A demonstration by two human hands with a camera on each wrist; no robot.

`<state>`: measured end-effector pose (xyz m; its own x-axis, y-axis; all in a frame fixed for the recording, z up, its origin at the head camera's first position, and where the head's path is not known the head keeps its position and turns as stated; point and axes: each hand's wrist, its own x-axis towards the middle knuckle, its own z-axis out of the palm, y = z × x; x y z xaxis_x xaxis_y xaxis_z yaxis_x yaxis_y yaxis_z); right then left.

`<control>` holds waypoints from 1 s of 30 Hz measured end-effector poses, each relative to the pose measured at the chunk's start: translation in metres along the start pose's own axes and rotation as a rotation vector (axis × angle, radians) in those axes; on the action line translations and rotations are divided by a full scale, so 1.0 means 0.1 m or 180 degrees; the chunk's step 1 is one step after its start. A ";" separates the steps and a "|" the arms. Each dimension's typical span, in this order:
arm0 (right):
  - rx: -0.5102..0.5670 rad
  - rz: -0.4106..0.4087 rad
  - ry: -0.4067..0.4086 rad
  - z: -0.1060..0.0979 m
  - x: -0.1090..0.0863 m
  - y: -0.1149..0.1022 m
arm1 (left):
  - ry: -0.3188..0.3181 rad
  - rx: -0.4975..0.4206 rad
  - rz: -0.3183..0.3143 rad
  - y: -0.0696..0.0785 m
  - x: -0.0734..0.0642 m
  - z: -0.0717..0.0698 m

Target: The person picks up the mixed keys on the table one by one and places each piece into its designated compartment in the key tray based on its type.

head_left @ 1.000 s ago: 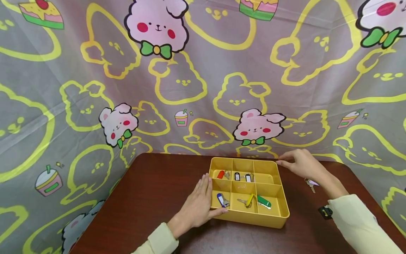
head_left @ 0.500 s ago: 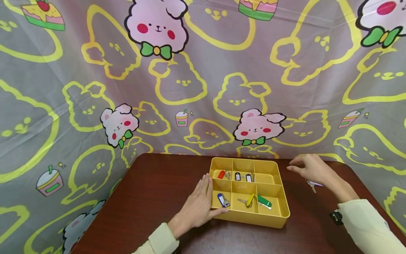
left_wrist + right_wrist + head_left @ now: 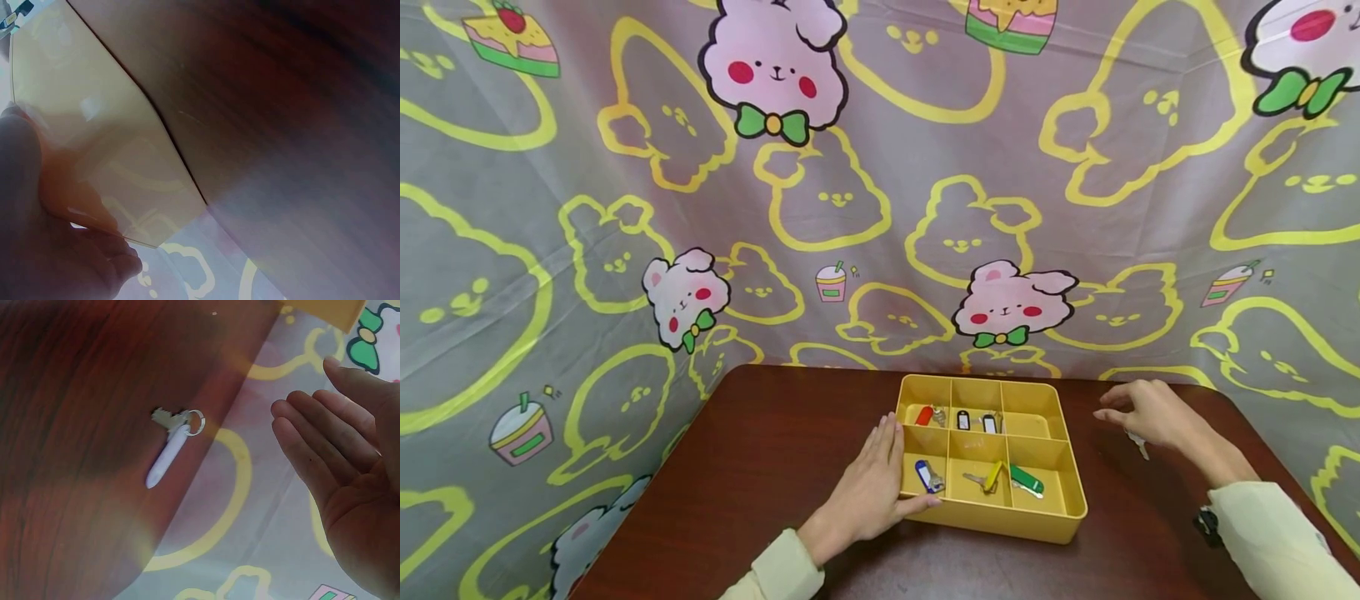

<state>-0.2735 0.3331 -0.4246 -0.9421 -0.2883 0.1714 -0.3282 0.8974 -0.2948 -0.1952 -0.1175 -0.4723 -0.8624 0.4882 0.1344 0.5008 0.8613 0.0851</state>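
Note:
A yellow six-compartment box (image 3: 992,520) stands on the table, with tagged keys in most of its compartments. My left hand (image 3: 867,490) rests along its left wall, fingers straight and thumb at the front rim. In the left wrist view that hand (image 3: 69,231) touches the box wall (image 3: 94,119). Over the table to the right of the box is my right hand (image 3: 1157,414), its fingers loosely bent and holding nothing. A key (image 3: 1140,448) lies below it, partly hidden. The right wrist view shows this key's pale purple tag (image 3: 166,461) and metal ring on the wood, apart from the fingers.
Inside the box are a red key tag (image 3: 924,415), two black-framed ones, a blue one (image 3: 924,475), a yellow one (image 3: 993,477) and a green one (image 3: 1026,480). A patterned curtain (image 3: 865,208) hangs right behind the dark wooden table (image 3: 752,467).
My right hand has moved right, away from the box's back right corner, and now overlaps the purple-tagged key in the head view. The left hand stays at the box.

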 end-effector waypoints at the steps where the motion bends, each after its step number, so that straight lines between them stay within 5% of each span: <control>1: 0.0009 0.0026 -0.0019 0.01 -0.01 0.01 | -0.0002 -0.0006 -0.0005 0.00 0.00 0.00; 30: -0.0061 0.0232 -0.0195 0.22 -0.09 0.29 | 0.0050 -0.0008 0.0041 -0.02 -0.01 0.01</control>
<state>-0.2760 0.3543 -0.4550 -0.9661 -0.2412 0.0922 -0.2577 0.9228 -0.2863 -0.1953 -0.1191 -0.4731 -0.8546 0.4968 0.1510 0.5120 0.8547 0.0858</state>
